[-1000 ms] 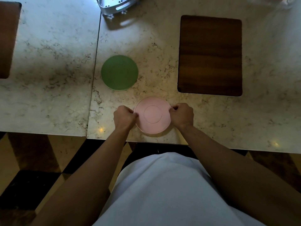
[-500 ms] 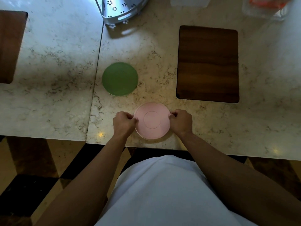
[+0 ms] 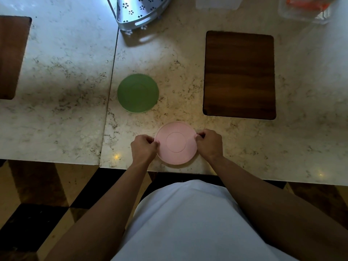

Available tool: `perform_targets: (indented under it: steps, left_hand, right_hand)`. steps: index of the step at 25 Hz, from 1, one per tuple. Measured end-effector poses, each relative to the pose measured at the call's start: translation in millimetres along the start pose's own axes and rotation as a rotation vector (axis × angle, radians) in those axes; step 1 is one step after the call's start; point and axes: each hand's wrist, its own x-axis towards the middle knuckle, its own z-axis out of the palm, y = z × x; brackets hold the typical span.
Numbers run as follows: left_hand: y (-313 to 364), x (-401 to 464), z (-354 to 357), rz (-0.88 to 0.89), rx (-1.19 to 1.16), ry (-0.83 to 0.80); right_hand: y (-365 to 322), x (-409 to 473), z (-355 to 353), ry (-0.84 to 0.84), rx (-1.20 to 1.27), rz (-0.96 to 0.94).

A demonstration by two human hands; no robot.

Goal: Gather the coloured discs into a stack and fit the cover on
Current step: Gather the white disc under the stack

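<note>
A pink disc (image 3: 176, 142) with a faint ring in its middle lies near the front edge of the marble counter (image 3: 244, 144). My left hand (image 3: 143, 148) pinches its left rim and my right hand (image 3: 209, 142) pinches its right rim, both with curled fingers. A pale edge shows under the pink disc's front rim; what lies beneath it is hidden. A green disc (image 3: 138, 93) rests flat on the counter, further back and to the left, apart from both hands.
A dark wooden board (image 3: 239, 75) lies at the back right and another (image 3: 11, 57) at the far left. A perforated metal rack (image 3: 139, 12) stands at the back, with clear plastic containers (image 3: 305, 10) at the top right. A seam runs through the counter left of the discs.
Both hands stay pinched on the pink disc's rims in the same place. The view has tilted, so more of the back of the counter shows.
</note>
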Motion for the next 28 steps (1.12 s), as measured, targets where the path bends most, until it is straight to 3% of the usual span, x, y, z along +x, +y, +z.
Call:
perform_targets:
  steps: [16,24,28]
  left_hand:
    - [14,7,9,0.036,0.265,0.038]
    - [16,13,8,-0.105,0.136,-0.039]
    - [19,12,6,-0.143,0.092,-0.083]
  right_hand:
    - [-6,-2,3,0.105,-0.086,-0.009]
    - [-12,6,5,-0.076,-0.129,0.085]
    - [-12,6,7,-0.068,-0.082,0.112]
